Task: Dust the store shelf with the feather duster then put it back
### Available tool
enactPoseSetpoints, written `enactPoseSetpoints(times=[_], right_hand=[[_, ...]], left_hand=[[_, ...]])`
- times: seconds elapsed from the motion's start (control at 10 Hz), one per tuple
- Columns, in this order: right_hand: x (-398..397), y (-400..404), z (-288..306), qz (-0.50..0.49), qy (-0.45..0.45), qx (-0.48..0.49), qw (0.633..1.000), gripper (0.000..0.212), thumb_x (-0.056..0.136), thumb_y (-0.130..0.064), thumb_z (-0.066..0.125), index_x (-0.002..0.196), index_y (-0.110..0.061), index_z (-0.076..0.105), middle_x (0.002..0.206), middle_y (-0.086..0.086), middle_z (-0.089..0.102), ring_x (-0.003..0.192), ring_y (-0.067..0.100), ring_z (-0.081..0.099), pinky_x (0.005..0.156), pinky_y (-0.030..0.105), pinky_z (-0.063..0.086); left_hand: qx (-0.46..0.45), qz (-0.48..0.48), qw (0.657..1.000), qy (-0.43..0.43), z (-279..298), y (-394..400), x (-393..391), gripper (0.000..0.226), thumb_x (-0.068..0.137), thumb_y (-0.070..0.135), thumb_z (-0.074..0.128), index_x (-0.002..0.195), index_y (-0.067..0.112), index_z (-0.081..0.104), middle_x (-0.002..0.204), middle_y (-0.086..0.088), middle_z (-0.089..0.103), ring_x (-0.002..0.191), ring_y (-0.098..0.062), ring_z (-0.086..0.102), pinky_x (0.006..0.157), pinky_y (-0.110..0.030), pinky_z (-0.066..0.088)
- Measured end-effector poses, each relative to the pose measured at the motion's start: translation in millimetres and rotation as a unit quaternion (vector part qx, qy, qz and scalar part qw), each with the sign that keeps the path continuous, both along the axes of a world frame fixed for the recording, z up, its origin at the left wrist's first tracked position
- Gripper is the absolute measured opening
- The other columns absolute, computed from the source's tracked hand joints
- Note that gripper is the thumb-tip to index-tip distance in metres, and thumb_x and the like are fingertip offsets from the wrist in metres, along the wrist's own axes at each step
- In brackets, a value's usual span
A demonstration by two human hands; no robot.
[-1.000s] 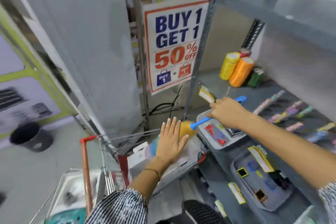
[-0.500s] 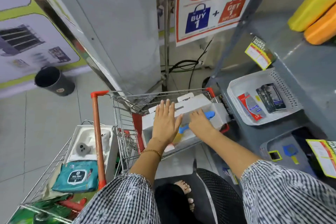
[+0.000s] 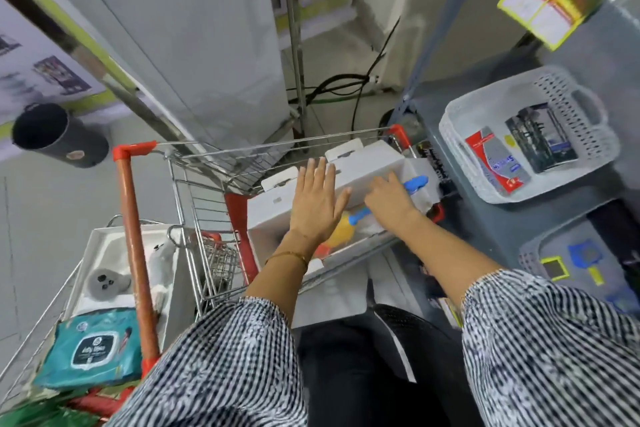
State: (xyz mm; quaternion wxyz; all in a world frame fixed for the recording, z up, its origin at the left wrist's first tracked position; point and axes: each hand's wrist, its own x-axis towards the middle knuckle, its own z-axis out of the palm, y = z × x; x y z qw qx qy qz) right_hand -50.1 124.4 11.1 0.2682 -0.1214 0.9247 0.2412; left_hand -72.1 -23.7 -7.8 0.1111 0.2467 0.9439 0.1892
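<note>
We see the feather duster [image 3: 360, 218] lying inside the white box [image 3: 363, 166] that sits in the shopping cart [image 3: 207, 191]. Only pieces of it show: a blue handle end at the box's right side, a short blue stretch nearer to us, and a yellow-orange head partly under the wrist of the left hand [image 3: 317, 204]. The middle of the handle is hidden by the right hand [image 3: 389, 201], which is curled over it – we cannot tell if the fingers really close on it or only rest there. The left hand is flat with fingers spread wide, over the box, holding nothing.

Left of the box, the cart's orange handle bar [image 3: 133, 236] runs toward us, and beyond it lie a teal wipes pack [image 3: 91, 350] and a white tray [image 3: 114, 274] with a grey object that is blurred. Right of the box stands the grey shelf [image 3: 485, 218] with a white basket [image 3: 571, 90] of packets – their print is unreadable. A yellow price tag [image 3: 540, 10] above is smeared.
</note>
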Motion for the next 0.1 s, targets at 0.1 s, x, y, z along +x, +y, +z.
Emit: enactPoseSetpoints(times=[0.1], right_hand=[[3.7, 8.3, 23.7, -0.031, 0.04, -0.032, 0.998, 0.04, 0.092, -0.019, 0.05, 0.13, -0.01, 0.056, 0.145, 0.017, 0.043, 0.141, 0.034, 0.026, 0.118, 0.051, 0.014]], left_hand=[[-0.001, -0.018, 1.0, 0.019, 15.8, 14.8, 0.2, 0.077, 0.096, 0.052, 0.009, 0.131, -0.007, 0.044, 0.138, -0.028, 0.043, 0.132, -0.044, 0.033, 0.11, -0.049, 0.012]])
